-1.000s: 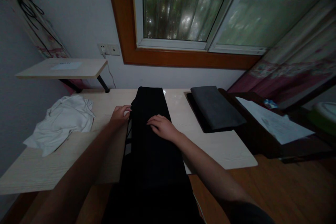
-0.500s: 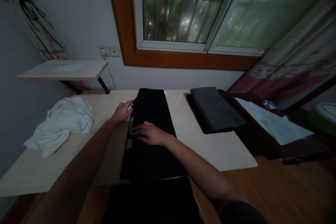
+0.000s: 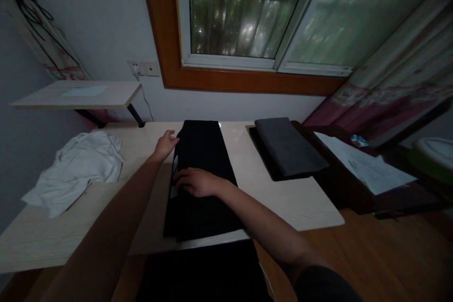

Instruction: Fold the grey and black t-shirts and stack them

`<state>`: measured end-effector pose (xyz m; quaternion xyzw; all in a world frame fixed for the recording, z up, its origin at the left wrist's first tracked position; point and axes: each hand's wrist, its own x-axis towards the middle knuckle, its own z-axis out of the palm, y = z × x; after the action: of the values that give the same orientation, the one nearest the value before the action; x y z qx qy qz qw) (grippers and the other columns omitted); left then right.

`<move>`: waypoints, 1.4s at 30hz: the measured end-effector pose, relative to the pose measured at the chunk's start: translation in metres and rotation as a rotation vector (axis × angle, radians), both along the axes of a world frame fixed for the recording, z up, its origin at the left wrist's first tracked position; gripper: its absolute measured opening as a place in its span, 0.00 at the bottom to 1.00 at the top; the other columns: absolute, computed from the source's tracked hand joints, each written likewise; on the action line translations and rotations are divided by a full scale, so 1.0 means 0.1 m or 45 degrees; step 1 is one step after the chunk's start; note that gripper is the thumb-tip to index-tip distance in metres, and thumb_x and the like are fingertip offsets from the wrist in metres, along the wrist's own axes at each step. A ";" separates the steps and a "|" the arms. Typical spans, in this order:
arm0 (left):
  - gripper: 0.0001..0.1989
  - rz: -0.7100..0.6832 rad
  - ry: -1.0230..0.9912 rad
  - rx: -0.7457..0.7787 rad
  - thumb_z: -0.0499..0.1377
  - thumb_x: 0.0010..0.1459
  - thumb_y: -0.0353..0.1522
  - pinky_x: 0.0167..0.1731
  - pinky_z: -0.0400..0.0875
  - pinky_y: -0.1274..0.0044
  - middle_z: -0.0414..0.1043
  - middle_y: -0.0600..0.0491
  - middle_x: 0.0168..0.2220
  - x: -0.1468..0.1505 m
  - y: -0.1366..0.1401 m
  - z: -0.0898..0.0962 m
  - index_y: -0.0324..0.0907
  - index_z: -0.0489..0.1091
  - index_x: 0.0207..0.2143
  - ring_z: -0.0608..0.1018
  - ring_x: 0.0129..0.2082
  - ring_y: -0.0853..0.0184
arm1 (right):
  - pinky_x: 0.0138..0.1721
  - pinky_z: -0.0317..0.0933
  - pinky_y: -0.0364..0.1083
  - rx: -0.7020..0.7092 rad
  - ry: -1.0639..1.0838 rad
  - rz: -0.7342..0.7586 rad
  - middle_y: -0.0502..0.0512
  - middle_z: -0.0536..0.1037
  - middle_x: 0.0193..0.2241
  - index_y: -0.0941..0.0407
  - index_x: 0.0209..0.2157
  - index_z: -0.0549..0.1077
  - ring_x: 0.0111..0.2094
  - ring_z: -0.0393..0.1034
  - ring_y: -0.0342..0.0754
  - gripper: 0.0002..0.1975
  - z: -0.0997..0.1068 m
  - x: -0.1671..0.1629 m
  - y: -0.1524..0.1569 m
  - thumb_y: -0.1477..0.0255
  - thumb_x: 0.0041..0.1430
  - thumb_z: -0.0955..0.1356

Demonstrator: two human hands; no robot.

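A long folded black garment point(image 3: 208, 151), which looks like trousers, lies lengthwise on the pale wooden table point(image 3: 272, 203). White patches show along its left edge. At the far part of that edge, my left hand point(image 3: 165, 146) has thumb and fingers closed at the cloth. My right hand point(image 3: 200, 182) reaches across the garment, its fingers bent down on the cloth by the left edge; the fingertips are partly hidden. A crumpled white cloth point(image 3: 79, 165) lies to the left of my left arm.
A small raised shelf point(image 3: 116, 93) on black legs holds a sheet of paper point(image 3: 85, 91). Folded dark grey cloth point(image 3: 286, 146) sits on the table's right side. Beyond it stands a dark brown surface with a large paper point(image 3: 361, 163). A wall and window point(image 3: 240, 19) border the back.
My right fingers have bent more at the garment's left edge. The near end of the garment sits slightly farther in from the table's front edge. The whole view has shifted slightly.
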<state>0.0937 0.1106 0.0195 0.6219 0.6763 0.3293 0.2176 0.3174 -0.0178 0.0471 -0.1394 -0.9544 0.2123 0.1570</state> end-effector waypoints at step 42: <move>0.27 -0.185 -0.415 -0.025 0.57 0.59 0.32 0.36 0.72 0.73 0.72 0.49 0.38 -0.14 -0.10 0.11 0.39 0.64 0.62 0.74 0.32 0.67 | 0.35 0.64 0.43 -0.021 -0.074 0.088 0.53 0.79 0.45 0.54 0.44 0.76 0.41 0.74 0.46 0.08 0.54 -0.27 -0.59 0.73 0.65 0.66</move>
<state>0.0797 0.1006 0.0305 0.6054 0.5885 0.4025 0.3539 0.2906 -0.0768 0.1009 -0.1136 -0.9610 0.2213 0.1206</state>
